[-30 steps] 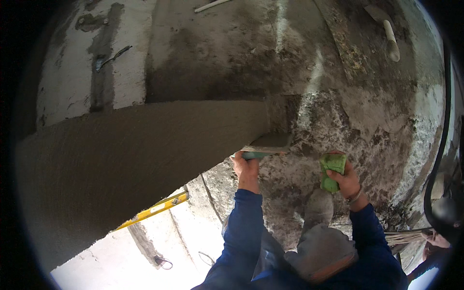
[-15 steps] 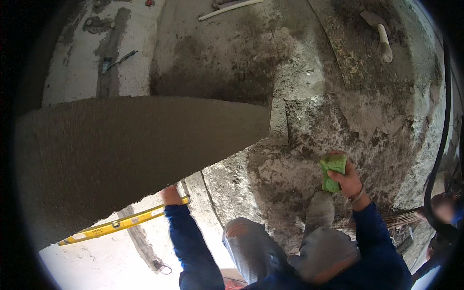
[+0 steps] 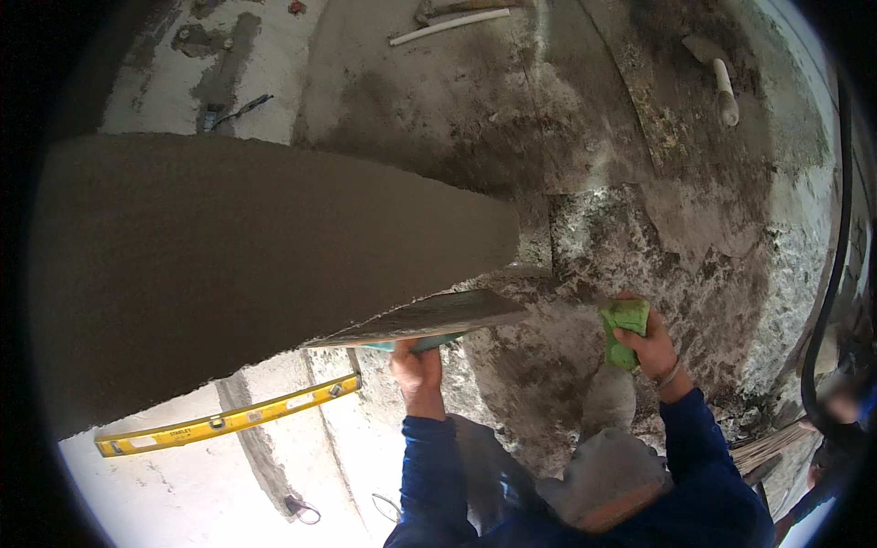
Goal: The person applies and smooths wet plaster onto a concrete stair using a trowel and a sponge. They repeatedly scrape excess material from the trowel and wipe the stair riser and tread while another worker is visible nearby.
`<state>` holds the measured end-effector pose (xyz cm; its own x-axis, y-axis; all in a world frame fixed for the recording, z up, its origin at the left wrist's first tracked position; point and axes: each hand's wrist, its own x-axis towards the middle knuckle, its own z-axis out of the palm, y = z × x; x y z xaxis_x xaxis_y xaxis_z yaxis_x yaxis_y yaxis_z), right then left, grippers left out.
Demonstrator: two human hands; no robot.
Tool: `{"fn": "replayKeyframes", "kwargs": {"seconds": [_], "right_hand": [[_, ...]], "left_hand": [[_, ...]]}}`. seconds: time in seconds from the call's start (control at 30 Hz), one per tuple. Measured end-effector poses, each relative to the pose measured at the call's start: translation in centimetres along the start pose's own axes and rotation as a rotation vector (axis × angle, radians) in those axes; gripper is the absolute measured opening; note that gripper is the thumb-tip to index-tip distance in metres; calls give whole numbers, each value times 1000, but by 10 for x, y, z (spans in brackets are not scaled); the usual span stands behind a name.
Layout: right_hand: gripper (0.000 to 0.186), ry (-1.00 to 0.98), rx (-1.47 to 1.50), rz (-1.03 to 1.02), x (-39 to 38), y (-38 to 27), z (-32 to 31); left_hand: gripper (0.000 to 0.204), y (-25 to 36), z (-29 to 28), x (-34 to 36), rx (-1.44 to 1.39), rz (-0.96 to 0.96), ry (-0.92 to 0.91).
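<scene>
A green sponge (image 3: 623,320) is gripped in my right hand (image 3: 656,347), held in front of my knee over the dirty floor. My left hand (image 3: 417,367) is closed under a long flat plastering float (image 3: 429,315) with a teal back; the handle is hidden by my fingers. The float's plate lies along the lower edge of a broad grey plastered surface (image 3: 274,237); I cannot tell whether it touches it. That surface is smooth and dark, narrowing toward the middle of the view.
A yellow spirit level (image 3: 228,420) lies left of my left forearm. Beyond the plastered surface are a white pipe (image 3: 449,26) and a short white tube (image 3: 726,93). A black hose (image 3: 829,292) hangs at the right, near another person (image 3: 836,411). A wire loop (image 3: 303,511) sticks out below the level.
My left hand has moved right, away from the level, and the float has come into view in it. My right hand still holds the sponge, nearly in place.
</scene>
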<state>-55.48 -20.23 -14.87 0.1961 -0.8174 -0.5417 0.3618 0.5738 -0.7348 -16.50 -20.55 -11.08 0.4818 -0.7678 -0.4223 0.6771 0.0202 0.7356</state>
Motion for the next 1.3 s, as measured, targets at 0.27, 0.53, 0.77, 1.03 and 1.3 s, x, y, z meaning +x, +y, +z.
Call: {"fn": "replayKeyframes", "kwargs": {"seconds": [0.27,0.53,0.77,1.03,1.3], "right_hand": [[59,0,41,-26,-5,-2,-3],[55,-6,62,-36,5,10,-12],[56,8,61,-50,6,8,-13],[61,31,23,-26,5,3,-16],[55,-54,-54,-62,12,4,-1]], "left_hand": [[39,-36,56,-11,-26,-21,-44],[59,-43,92,-20,-7,-25,-72],[47,6,74,-10,38,48,-92],[39,329,46,31,303,290,-436],[51,171,-20,-14,268,10,-383]]}}
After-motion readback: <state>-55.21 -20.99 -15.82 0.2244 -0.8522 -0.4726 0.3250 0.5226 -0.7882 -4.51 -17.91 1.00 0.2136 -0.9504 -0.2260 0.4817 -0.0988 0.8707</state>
